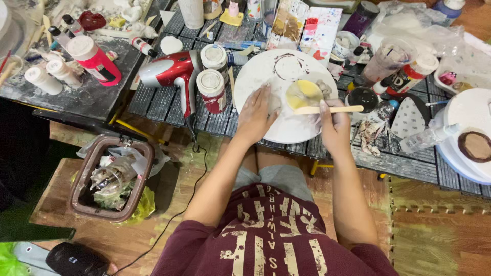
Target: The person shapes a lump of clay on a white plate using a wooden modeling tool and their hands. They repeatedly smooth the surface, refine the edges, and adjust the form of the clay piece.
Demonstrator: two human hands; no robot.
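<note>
My right grip (335, 120) pinches a wooden stick (327, 109); left grip (255, 115) lies spread on the white plate (255, 76). Yellow paste (302, 94) just ahead could smear if I push hard.

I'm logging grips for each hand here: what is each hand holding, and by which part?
The right hand pinches a flat pale wooden stick near its middle. The left hand holds nothing; it rests flat on the round white plate.

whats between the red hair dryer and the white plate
In the head view, two white-lidded paint jars stand between the red hair dryer and the round white plate.
</note>
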